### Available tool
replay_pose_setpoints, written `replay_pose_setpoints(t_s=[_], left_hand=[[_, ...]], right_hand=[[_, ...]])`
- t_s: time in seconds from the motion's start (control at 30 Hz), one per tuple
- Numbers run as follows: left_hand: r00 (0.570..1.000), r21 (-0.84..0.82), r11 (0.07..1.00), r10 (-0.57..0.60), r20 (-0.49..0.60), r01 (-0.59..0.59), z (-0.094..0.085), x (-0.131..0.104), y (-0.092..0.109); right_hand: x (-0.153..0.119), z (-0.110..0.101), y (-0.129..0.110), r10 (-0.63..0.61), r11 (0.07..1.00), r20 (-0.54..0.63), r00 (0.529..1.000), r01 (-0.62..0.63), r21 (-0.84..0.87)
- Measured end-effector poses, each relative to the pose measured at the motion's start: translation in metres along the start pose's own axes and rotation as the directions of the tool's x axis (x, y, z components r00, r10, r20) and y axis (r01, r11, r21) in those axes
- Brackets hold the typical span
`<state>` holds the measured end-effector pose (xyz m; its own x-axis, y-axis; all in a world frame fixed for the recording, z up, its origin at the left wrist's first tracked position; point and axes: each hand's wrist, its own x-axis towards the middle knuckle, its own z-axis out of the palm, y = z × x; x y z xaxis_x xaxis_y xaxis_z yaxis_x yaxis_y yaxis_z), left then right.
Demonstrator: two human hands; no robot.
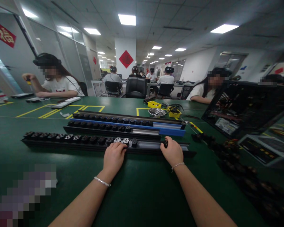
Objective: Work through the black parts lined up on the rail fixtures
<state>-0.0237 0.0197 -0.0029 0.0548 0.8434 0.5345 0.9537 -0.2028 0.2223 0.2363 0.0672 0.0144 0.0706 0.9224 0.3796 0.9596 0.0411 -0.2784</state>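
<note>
Nearest to me on the table lies a long black power strip housing (85,149), a channel with a row of socket modules (93,139). They fill it from the left end to past its middle. My left hand (114,157) grips the housing's near edge, its fingers curled beside the silvery modules. Farther right, over the bare metal stretch (148,144), my right hand (174,152) pinches a small black socket module (166,144), mostly hidden by the fingers. Behind are another partly filled black housing (109,130) and a blue one (172,130).
Loose black modules (239,170) spread along the right side, beside a metal-cased unit (265,149) and an open computer case (241,110). A metal bowl (156,112) and yellow bins (154,104) stand behind the housings. Co-workers sit across the table at left (59,78) and right (210,86).
</note>
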Motion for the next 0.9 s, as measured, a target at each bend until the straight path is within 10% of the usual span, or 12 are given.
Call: replay_pose_setpoints(t_s=[0.9], left_hand=[[1.000, 0.009, 1.000, 0.012, 0.006, -0.012, 0.001, -0.001, -0.001]], right_hand=[[0.002, -0.005, 0.015, 0.062, 0.998, 0.014, 0.998, -0.062, 0.001]])
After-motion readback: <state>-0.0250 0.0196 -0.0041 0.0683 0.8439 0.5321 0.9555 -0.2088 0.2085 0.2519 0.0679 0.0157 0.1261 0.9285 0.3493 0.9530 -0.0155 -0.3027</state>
